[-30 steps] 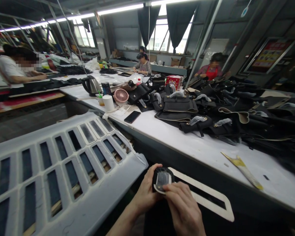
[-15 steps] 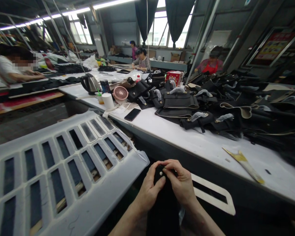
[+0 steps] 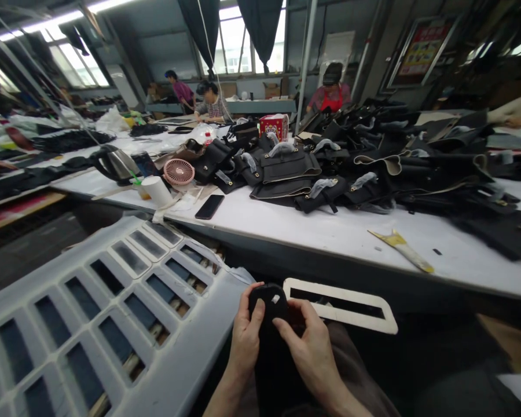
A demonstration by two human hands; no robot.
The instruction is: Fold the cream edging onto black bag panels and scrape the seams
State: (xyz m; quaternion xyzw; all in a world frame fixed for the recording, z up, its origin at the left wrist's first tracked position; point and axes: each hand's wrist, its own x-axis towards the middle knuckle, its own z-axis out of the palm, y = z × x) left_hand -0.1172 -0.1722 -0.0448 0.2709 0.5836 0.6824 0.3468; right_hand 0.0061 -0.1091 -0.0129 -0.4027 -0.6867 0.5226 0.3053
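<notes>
Left hand (image 3: 246, 336) and right hand (image 3: 311, 341) grip the black piece (image 3: 272, 350) by opposite edges near its rounded far end; its long axis runs back between them (lower part lost in dark), neither hand nearer.

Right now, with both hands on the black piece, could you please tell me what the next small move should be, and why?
I would probably slide the left hand's thumb onto the small pale spot near the black piece's rounded end: the spot is uncovered, that thumb lies just beside it, and the right hand holds the opposite edge.
</notes>
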